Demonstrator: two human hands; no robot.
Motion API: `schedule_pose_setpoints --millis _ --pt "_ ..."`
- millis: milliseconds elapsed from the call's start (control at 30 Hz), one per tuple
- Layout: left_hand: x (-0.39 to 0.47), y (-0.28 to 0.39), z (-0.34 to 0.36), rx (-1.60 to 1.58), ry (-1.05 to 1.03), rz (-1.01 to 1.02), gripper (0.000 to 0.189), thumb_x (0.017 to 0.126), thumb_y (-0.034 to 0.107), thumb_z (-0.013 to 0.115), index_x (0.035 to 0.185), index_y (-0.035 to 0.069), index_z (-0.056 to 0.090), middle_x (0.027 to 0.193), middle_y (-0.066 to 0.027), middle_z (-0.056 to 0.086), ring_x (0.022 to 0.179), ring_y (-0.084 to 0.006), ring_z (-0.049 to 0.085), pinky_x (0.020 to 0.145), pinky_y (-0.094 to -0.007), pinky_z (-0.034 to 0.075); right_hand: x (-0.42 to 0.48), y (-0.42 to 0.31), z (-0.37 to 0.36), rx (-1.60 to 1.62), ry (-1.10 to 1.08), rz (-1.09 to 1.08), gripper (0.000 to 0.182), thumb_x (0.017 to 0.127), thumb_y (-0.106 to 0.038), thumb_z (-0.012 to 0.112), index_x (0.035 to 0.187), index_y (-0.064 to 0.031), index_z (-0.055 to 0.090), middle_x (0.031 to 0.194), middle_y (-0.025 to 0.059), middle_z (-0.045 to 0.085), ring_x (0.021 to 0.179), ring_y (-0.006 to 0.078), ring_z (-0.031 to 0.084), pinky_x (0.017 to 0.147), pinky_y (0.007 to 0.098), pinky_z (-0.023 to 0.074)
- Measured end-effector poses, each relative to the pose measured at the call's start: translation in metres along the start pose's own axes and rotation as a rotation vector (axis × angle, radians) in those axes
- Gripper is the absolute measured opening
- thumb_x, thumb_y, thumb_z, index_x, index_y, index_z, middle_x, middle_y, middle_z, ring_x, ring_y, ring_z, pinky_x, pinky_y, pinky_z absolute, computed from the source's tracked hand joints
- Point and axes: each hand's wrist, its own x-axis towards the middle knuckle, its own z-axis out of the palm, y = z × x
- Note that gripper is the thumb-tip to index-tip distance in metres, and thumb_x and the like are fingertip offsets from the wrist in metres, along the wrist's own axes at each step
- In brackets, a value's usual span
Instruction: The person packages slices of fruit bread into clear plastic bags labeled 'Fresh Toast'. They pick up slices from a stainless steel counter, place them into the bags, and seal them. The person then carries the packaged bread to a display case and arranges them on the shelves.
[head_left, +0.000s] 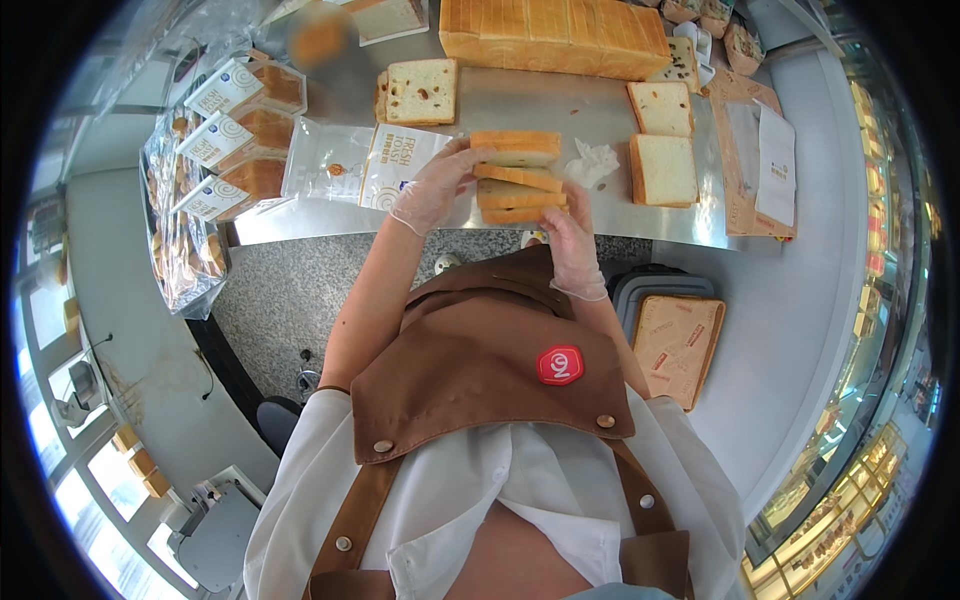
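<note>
Both hands wear clear plastic gloves. Between them, above the steel counter's front edge, are several upright bread slices (519, 180), fanned slightly apart. My left hand (439, 184) grips them at the left end, its fingers on the back slices. On the right side, my right hand (571, 236) has its fingers on the front slices. A printed clear bread bag (386, 161) lies flat, just left of and partly behind my left hand. Behind it sits a short stack of raisin bread slices (421, 91). A crumpled white tissue or film (592, 163) lies right of the held slices.
A long sliced loaf (555, 34) spans the counter's back. Bagged loaves (255, 142) stand at left beside a plastic-covered tray (187, 255). More slices (664, 171) and brown paper with a white bag (776, 161) lie at right. Below stands a grey bin (664, 281) by a paper-lined tray (679, 345).
</note>
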Motion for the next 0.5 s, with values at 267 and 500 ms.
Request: schedule_pose_setpoints --millis 267,500 --pt "-0.004 -0.006 0.000 0.092 -0.013 0.115 0.075 0.090 0.042 0.073 0.148 0.007 0.041 0.133 -0.0049 0.056 0.121 -0.0155 0.052 0.100 -0.0320 0.041 -0.003 -0.002 0.002 0.010 -0.006 -0.032 0.049 0.094 -0.005 0.051 0.142 -0.0095 0.041 0.128 0.0087 0.057 0.098 0.0193 0.063 0.064 0.0321 0.0569" --pt "0.007 -0.022 -0.012 0.127 -0.100 0.192 0.078 0.082 0.016 0.080 0.145 -0.002 0.038 0.139 -0.0161 0.052 0.131 -0.0243 0.049 0.110 -0.0360 0.041 -0.005 -0.016 0.009 0.226 -0.033 0.063 0.053 0.095 -0.011 0.057 0.144 -0.0050 0.038 0.138 0.0100 0.048 0.123 0.0193 0.052 0.098 0.0355 0.0485"
